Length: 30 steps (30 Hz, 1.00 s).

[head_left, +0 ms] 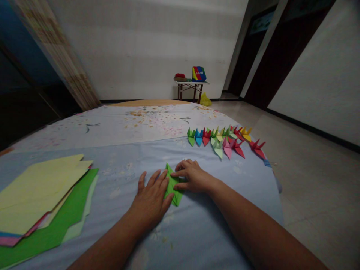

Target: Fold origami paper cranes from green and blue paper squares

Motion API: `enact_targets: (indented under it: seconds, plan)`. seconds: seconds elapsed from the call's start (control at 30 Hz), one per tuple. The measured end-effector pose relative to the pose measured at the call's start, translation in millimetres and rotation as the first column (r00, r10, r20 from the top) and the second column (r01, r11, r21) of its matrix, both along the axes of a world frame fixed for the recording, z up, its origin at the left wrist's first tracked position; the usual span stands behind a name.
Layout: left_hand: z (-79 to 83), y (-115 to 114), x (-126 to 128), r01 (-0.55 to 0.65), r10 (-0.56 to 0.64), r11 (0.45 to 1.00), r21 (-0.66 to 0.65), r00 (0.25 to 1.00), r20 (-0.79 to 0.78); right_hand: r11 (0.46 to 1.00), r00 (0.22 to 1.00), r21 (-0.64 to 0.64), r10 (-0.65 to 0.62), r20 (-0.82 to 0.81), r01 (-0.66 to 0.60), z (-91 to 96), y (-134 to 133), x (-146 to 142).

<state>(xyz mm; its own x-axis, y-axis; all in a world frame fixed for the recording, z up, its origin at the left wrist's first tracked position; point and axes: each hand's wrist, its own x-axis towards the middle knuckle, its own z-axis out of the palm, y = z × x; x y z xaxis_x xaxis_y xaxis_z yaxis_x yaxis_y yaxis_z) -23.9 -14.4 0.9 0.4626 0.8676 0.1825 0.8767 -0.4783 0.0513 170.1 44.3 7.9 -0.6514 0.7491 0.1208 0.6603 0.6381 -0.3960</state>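
Note:
A bright green paper (174, 195), folded into a narrow pointed diamond, lies on the light blue cloth in front of me. My left hand (152, 193) rests flat on its left side, fingers spread and thumb near the lower point. From the right, my right hand (194, 176) touches the same paper with thumb and forefinger, which stand apart; its other fingers are bent. Parts of the paper are hidden under the fingers. Beyond the right hand stand several folded paper cranes, among them a pink crane (227, 148), a blue crane (198, 137) and a red crane (257, 149).
At left lies a stack of coloured paper, with a pale yellow sheet (42, 187) on top and a green sheet (75, 210) below. A floral white cloth (135, 127) covers the table's far part. Against the wall, a small table (191, 83) bears a colourful box (199, 74).

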Motion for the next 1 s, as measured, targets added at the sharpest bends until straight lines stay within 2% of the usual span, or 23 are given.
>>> enact_targets:
  seconds: [0.23,0.47,1.0]
  plan:
    - [2.6,1.1,0.0,0.006,-0.005,0.999,-0.036,1.000,0.018,0.999,1.000,0.046,0.023,-0.017,-0.022,0.8,-2.0,1.0]
    - [1.7,1.3,-0.7,0.004,-0.003,0.999,-0.053,1.000,0.023,0.998,0.999,0.068,0.008,0.032,-0.010,0.9,-4.3,-1.4]
    - [-4.0,2.2,-2.6,0.015,-0.015,1.000,-0.026,1.000,0.006,0.998,0.999,0.070,0.000,0.049,-0.003,3.7,-4.9,-2.5]
